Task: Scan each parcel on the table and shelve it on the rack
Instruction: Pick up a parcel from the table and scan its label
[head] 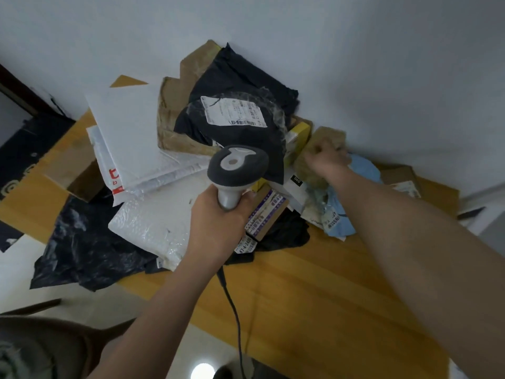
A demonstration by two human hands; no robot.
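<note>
Table (314, 296): right hand (326, 160) seemingly grips brown parcel (325, 138).

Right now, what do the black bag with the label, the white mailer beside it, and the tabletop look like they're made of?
Black bag: thin plastic film, it seems; it wrinkles and glints, and carries a paper label. White mailer: probably matte padded plastic; the clearer packet below shows bubble texture. Tabletop: wood or wood-look laminate, yellowish, faintly grained, smooth.

A plain white wall (355, 50) is seen from ten to two o'clock. The wooden bench (314, 296) is set against it. Pale floor (16, 269), with possibly a light reflection (202, 371), is glimpsed at six o'clock.
</note>
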